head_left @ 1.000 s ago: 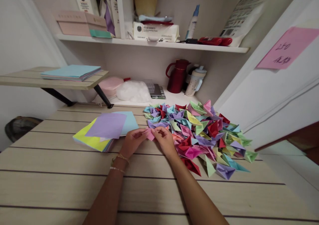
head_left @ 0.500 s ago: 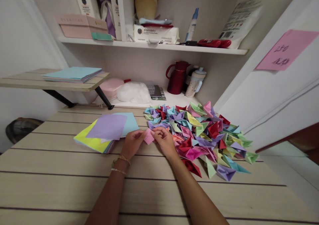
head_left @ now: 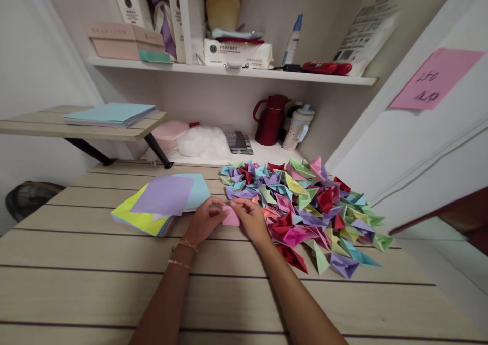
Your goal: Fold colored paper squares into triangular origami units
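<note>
Between my two hands is a small folded piece of pink paper [head_left: 231, 218], held just above the wooden table. My left hand [head_left: 204, 218] pinches its left edge between thumb and fingers. On the other side, my right hand [head_left: 252, 218] grips the upper right corner, fingers bent. Right of my hands spreads a heap of folded paper boats [head_left: 305, 202] in many colours. To the left lies a stack of paper sheets, with a purple sheet [head_left: 162, 195] on top of a yellow sheet [head_left: 152, 224] and a light blue one [head_left: 200, 190].
A raised wooden shelf [head_left: 150, 126] on black legs holds more paper [head_left: 110, 113] at left. Behind the table stand a dark red jug [head_left: 270, 123], a pale cup [head_left: 297, 128] and a white plastic bag [head_left: 204, 142]. A pink note [head_left: 436, 78] hangs at right.
The pink paper has turned from a diamond pose to a squarer one and sits slightly lower. My fingers have shifted along its upper edges. The view has moved very slightly.
</note>
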Available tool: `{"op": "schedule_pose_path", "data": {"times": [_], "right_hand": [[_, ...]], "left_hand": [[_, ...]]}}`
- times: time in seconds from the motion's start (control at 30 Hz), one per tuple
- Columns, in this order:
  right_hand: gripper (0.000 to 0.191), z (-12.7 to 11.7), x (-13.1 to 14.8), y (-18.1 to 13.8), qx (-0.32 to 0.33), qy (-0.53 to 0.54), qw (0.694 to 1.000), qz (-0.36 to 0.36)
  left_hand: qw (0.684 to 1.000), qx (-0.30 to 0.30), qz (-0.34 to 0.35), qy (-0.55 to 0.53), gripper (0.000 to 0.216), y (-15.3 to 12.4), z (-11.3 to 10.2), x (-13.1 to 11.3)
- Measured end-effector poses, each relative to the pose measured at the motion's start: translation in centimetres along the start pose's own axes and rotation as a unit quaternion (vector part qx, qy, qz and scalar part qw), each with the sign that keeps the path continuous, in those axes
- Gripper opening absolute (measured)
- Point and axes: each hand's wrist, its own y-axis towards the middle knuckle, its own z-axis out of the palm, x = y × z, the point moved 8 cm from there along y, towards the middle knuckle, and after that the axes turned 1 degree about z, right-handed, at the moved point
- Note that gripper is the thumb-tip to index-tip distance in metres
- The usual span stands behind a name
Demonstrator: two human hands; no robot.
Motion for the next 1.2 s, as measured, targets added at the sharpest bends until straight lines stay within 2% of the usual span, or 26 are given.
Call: {"op": "schedule_pose_path", "data": {"times": [0.23,0.37,0.53,0.63,0.77,0.9,1.2], "right_hand": [[0.035,0.5,0.1,-0.1,0.011,0.045,0.999,0.007],[0.035,0.8,-0.1,-0.2,0.037,0.019,0.999,0.011],[0.030,0.3,0.4,-0.2,0.025,0.000,1.000,-0.018],[0.024,0.1,1.5,-0.3,0.018,-0.012,0.998,-0.063],[0.018,0.7,2.8,-0.8,0.043,-0.046,0.992,-0.106],[0.019,1.3,3.1,-1.2,0.065,-0.087,0.988,-0.109],[0.017,2.0,3.4,-1.6,0.108,-0.113,0.981,-0.115]], "left_hand": [[0.995,-0.101,0.004,-0.006,0.025,0.0,-1.8,-0.4],[0.995,-0.103,0.005,-0.005,0.025,0.1,-2.0,-0.1],[0.991,-0.116,0.065,0.015,0.024,0.4,-2.1,-0.4],[0.995,-0.088,0.046,0.026,0.029,0.5,-1.6,-0.1],[0.998,-0.038,0.036,-0.034,0.038,0.3,-0.6,-0.5],[0.997,-0.051,0.049,-0.022,0.034,0.1,-0.7,-1.1],[0.998,-0.034,0.028,-0.046,0.027,0.3,-0.7,-0.2]]}}
